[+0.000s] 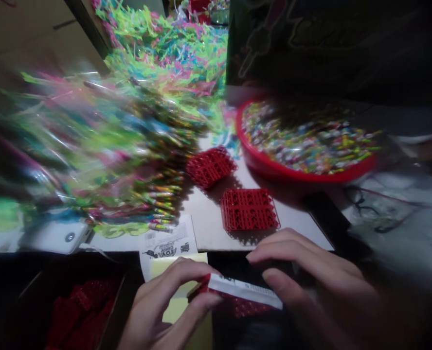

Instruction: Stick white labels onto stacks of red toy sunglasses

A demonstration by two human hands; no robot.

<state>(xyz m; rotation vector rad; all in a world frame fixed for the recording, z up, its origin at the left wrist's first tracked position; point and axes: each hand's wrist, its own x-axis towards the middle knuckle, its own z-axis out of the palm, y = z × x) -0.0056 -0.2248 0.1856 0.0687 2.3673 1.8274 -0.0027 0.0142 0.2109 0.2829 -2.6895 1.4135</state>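
Note:
My left hand (165,304) pinches one end of a red plastic lattice piece (252,307) between thumb and fingers. Along its upper edge runs a white printed label strip (245,288). Close to the strip's right end, my right hand (311,272) has its thumb and fingers apart, and I see nothing held in it. Behind my left hand lies a printed label sheet (181,236) with "TOY CANDY" on it, over yellow paper (161,264). Beyond my hands, a red lattice stack (250,210) and a second red lattice bundle (210,167) rest on the white tabletop (207,214).
A red basin (274,167) full of small wrapped pieces stands at the right. Bright filled plastic sleeves (121,146) are heaped at the left. A white device (61,236) with a cable, a dark flat object (327,218) and clear plastic (394,223) lie around. Red pieces (81,311) fill a box below.

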